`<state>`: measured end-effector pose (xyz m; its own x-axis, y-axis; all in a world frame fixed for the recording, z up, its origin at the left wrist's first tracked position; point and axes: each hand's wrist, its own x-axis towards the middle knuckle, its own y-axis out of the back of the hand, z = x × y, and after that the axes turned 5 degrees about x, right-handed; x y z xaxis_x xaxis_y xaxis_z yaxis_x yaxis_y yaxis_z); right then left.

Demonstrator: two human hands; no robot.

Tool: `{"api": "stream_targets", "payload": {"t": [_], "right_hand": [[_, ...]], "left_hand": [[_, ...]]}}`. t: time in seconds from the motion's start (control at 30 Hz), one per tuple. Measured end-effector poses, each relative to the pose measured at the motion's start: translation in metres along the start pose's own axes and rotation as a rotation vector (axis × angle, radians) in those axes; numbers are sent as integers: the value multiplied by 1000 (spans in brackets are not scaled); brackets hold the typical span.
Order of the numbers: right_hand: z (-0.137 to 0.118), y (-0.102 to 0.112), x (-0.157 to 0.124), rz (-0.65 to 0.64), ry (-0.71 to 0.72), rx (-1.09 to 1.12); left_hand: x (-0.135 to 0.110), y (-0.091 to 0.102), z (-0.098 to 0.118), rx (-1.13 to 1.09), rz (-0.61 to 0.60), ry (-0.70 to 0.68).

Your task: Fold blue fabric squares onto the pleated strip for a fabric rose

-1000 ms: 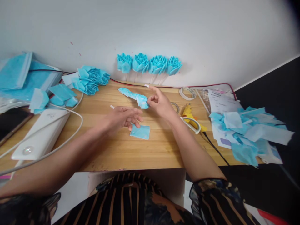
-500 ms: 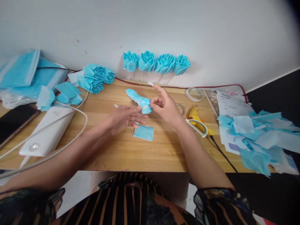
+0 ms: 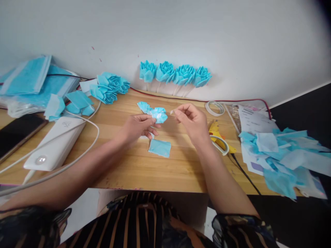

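My left hand [image 3: 137,128] is closed at the thumb and fingers on a gathered blue fabric strip [image 3: 160,114], whose pleats fan out past the fingertips. A whitish patch shows on the strip. To its right, my right hand [image 3: 192,121] pinches a small whitish piece that looks like tape [image 3: 172,112], apart from the strip. A flat blue fabric rectangle [image 3: 159,148] lies on the wooden table [image 3: 170,175] just below the hands. Beside my left fingers, a pale scrap is partly hidden.
Blue fabric flowers on white stems [image 3: 165,71] lean against the wall, with more flowers [image 3: 108,86] at left. A tape roll [image 3: 214,108], yellow glue gun [image 3: 213,128], pale scissor-like handle [image 3: 223,150] and blue scraps [image 3: 274,162] are at right. A white power bank [image 3: 54,144] and phone [image 3: 19,132] occupy the left.
My right hand has let go of the blue strip and moved right, now pinching the small whitish piece that was on its finger. My left hand's grip on the strip has tightened.
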<state>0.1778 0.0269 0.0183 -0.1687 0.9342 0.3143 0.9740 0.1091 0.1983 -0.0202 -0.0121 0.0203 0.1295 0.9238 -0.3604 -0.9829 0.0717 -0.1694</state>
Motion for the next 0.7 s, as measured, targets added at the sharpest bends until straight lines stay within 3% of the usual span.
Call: {"api": "stream_targets", "payload": {"t": [0.13,0.3,0.7], "right_hand": [[-2,-4,-4,-57,-111,62],[-1,-14,-10,-109,-149,67],[-2,-23,-15,-57,-55,-53]], "left_hand": [[-2,-2,2,10,49,-21],[-3,-5,3,17,85,-40],[0,-6,-2,10,90,-83]]}}
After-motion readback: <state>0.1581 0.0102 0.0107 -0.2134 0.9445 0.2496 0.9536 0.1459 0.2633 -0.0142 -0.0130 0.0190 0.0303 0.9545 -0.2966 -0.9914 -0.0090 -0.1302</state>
